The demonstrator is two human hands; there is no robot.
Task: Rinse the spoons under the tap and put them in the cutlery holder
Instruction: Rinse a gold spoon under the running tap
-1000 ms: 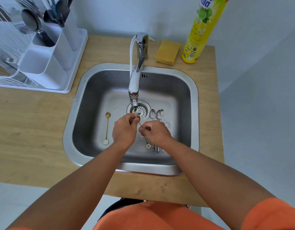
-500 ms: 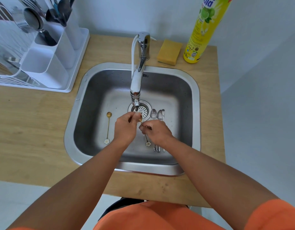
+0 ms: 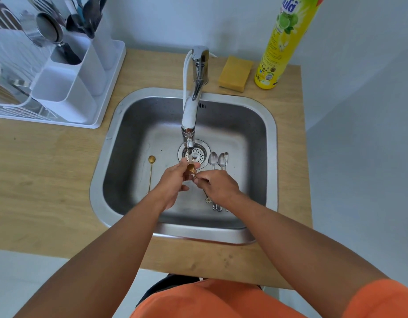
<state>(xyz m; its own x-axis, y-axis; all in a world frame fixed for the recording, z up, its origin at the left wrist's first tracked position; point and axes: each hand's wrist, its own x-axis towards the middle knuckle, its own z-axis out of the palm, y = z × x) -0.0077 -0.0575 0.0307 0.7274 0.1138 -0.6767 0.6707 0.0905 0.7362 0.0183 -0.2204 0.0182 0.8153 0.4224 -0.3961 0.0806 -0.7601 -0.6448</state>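
Observation:
Water runs from the tap [image 3: 189, 125] over a gold spoon [image 3: 191, 168] held in the steel sink [image 3: 270, 143]. My left hand [image 3: 173, 182] rubs the spoon's bowl with its fingers curled round it. My right hand [image 3: 218, 184] pinches the handle, whose flower-shaped end [image 3: 208, 200] pokes out below. A second gold spoon [image 3: 150, 171] lies on the sink floor to the left. Three silver spoons [image 3: 218, 161] lie side by side to the right of the drain. The white cutlery holder [image 3: 67, 88] stands at the back left with cutlery in it.
The holder sits in a white dish rack [image 3: 102, 120] on the wooden counter [image 3: 37, 180]. A yellow sponge [image 3: 235, 73] and a tall yellow detergent bottle [image 3: 283, 42] stand behind the sink at the right. The drain strainer [image 3: 199, 154] lies under the tap.
Both hands have stayed under the tap with the gold spoon. My left fingers have shifted slightly over its bowl.

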